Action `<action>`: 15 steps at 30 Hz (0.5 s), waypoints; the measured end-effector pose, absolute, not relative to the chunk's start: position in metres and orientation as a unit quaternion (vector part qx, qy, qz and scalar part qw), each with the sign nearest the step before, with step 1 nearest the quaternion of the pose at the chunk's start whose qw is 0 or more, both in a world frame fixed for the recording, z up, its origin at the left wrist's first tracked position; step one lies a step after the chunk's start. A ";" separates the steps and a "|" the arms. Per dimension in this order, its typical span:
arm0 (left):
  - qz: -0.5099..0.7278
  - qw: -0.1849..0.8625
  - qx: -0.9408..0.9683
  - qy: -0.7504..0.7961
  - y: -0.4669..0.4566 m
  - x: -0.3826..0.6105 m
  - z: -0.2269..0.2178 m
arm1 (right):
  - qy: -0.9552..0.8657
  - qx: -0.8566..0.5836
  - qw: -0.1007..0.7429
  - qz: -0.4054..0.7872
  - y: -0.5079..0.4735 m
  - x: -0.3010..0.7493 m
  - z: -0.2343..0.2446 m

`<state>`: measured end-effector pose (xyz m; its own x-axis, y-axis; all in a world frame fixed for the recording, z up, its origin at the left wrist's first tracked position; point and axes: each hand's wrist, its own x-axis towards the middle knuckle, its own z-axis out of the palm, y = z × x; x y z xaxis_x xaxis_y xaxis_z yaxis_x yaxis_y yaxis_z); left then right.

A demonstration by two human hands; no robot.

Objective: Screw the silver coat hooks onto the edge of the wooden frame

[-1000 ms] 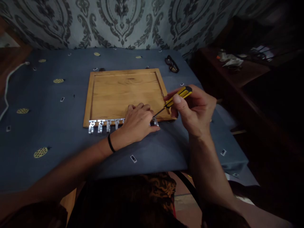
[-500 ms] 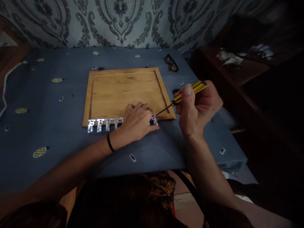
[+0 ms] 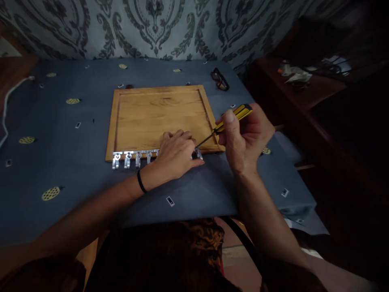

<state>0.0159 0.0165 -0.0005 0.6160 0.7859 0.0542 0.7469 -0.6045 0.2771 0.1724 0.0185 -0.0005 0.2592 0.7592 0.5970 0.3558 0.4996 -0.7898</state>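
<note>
Yellow and black, the handle of a screwdriver (image 3: 234,117) sits in the grasp of the right hand (image 3: 251,140), its fingers wrapped around it and the thumb laid along the top. Its dark shank slants down to the left, its tip at the metal hooks (image 3: 128,159), near the right end of their row; whether it meets a screw cannot be told. These hooks line the near edge of a framed wooden board (image 3: 161,117) lying flat on the bench (image 3: 200,202). The left hand (image 3: 178,157) covers the middle of the row, fingers bent over the board and thumb stretched beside the rightmost hook; whether they pinch anything is hidden.

On the blue-grey cloth (image 3: 36,166) are printed yellow pineapples and small white labels. One label (image 3: 170,201), nearest the person, begins with O and ends in EY, its middle blurred; another (image 3: 285,192), right, is too small to read.
</note>
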 end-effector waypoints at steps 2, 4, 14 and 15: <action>0.084 0.115 0.891 0.431 0.016 0.016 0.000 | -0.591 -0.461 0.643 0.160 0.019 0.172 0.000; 0.084 0.116 0.892 0.429 0.017 0.016 0.000 | -0.599 -0.442 0.645 0.175 0.019 0.174 0.000; 0.089 0.116 0.893 0.427 0.017 0.015 -0.003 | -0.634 -0.399 0.612 0.253 0.020 0.187 0.007; 0.088 0.116 0.893 0.426 0.017 0.015 -0.003 | -0.634 -0.399 0.614 0.249 0.020 0.186 0.007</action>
